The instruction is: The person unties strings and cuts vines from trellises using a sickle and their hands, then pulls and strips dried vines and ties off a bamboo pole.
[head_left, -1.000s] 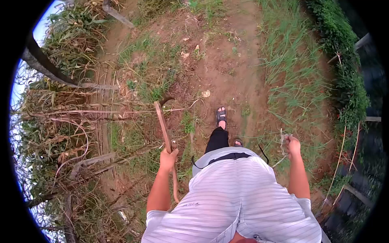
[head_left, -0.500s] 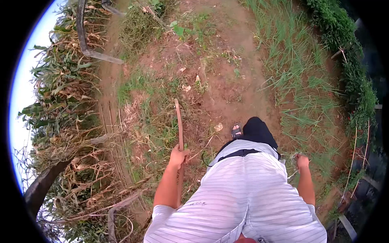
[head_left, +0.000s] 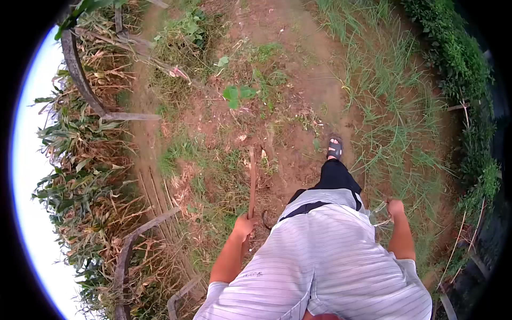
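My left hand (head_left: pixel 244 226) is closed round a long wooden stick (head_left: pixel 253 181). The stick points forward over the ground, and its back part runs along beside my forearm. To the right of my body, my right hand (head_left: pixel 395 207) is closed on a thin whitish cord (head_left: pixel 380 213), which hangs in a loose loop toward my shirt. A dark curved thing (head_left: pixel 266 220) shows between the stick and my waist; what it is I cannot tell. One sandalled foot (head_left: pixel 334 148) is stretched out ahead on the soil.
Bare reddish soil (head_left: pixel 304 64) with weeds runs ahead. Dry corn plants (head_left: pixel 90 170) stand along the left, behind curved posts (head_left: pixel 80 74). Tall grass (head_left: pixel 397 117) and a leafy green hedge (head_left: pixel 469 69) line the right. A small broad-leaved plant (head_left: pixel 234 95) grows in front.
My body has moved forward along the path, and a sandalled foot now reaches farther ahead. The stick has swung to the right and stands straighter. Both hands keep their hold.
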Motion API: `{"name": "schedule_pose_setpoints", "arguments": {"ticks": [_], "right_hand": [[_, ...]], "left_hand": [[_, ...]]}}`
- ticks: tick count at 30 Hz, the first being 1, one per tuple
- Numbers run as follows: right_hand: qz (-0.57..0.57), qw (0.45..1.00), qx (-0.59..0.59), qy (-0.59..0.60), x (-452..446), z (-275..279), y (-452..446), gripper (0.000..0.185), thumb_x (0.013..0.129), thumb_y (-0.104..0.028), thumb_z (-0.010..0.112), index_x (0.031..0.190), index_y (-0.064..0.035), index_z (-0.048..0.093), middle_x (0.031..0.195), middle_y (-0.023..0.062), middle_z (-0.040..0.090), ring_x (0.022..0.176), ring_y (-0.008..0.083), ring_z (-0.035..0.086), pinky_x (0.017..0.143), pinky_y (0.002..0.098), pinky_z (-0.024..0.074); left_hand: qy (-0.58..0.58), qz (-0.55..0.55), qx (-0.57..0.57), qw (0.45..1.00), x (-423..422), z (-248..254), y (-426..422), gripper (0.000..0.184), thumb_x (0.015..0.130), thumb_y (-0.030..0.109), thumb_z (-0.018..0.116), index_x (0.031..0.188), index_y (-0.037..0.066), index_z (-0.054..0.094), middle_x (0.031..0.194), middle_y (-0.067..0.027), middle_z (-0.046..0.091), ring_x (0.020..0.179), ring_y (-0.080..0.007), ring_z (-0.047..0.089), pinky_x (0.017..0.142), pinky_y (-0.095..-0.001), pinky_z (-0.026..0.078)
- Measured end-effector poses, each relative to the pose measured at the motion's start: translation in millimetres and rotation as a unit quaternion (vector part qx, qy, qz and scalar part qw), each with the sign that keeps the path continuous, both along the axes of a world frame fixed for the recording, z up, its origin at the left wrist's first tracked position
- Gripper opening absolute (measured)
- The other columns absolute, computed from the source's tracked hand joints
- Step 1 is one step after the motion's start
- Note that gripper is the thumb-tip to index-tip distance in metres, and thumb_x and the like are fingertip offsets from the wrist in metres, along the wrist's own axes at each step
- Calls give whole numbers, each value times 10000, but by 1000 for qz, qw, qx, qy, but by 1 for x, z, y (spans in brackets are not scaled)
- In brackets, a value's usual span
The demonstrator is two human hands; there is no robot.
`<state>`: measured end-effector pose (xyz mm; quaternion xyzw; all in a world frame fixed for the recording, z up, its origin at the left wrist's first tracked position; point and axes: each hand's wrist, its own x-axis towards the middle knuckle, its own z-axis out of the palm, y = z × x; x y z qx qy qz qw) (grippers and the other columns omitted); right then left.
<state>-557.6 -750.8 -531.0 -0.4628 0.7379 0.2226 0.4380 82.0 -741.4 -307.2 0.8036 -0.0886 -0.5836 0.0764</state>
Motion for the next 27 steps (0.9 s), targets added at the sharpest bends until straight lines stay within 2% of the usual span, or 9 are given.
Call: {"name": "schedule_pose_setpoints", "arguments": {"ticks": [2,5,7,13,14,18,24,26,27], "right_hand": [[-191,972,-111,-85,17,58,-114,208,947,-188,505,964,-77,680,647,102,618,459,165,557,393,341,424],[-174,946,-214,-168,-13,23,-244,249,972,-206,482,947,-59,681,627,36,575,418,137,451,374,320,340],[-305,912,-220,-161,14,71,-337,283,989,-232,468,928,-49,676,640,-7,540,438,107,401,394,292,300],[-240,926,-253,-144,90,74,-506,287,990,-255,466,943,-66,676,666,-12,564,509,92,450,459,282,360],[-364,893,-206,-164,110,72,-521,284,985,-254,482,948,-57,683,685,-7,590,540,106,499,491,293,388],[-331,927,-166,-62,163,81,-559,259,966,-239,530,911,-48,697,707,22,627,579,138,561,532,324,419],[-175,972,-156,-25,159,9,-589,228,937,-248,561,912,-89,722,718,50,644,636,151,612,570,320,456],[299,922,-243,30,154,-7,-622,209,921,-241,575,885,-98,723,678,58,644,579,174,621,536,321,474],[300,922,-242,28,150,-23,-641,209,921,-241,575,885,-98,723,678,58,644,579,174,621,536,321,474]], "left_hand": [[5,-21,1,1000,13,6,-44,112,894,149,634,839,58,598,599,3,485,411,-118,425,380,-298,328],[25,8,-28,999,28,8,-106,116,890,144,630,813,68,586,599,9,487,410,-111,420,382,-289,330],[41,38,-43,998,33,12,-153,104,891,136,627,823,73,580,595,15,481,411,-108,418,381,-286,327],[92,38,-112,989,89,-37,-333,74,896,87,616,907,75,544,596,27,449,419,-95,412,380,-271,327],[109,63,-131,983,97,-38,-377,71,886,83,617,896,73,547,604,21,462,424,-94,415,381,-268,328],[67,44,-131,988,138,-18,-524,68,873,76,608,920,50,566,625,4,490,437,-101,420,383,-273,324],[-5,-33,-134,990,220,-8,-719,161,855,107,653,980,15,611,634,-7,525,448,-111,450,383,-279,339],[-45,-43,-141,988,228,-4,-782,162,857,111,666,977,14,617,632,-7,530,449,-108,452,386,-284,341],[-46,-42,-140,988,233,-9,-806,162,857,111,666,977,14,617,632,-7,530,449,-108,452,386,-284,341]]}}
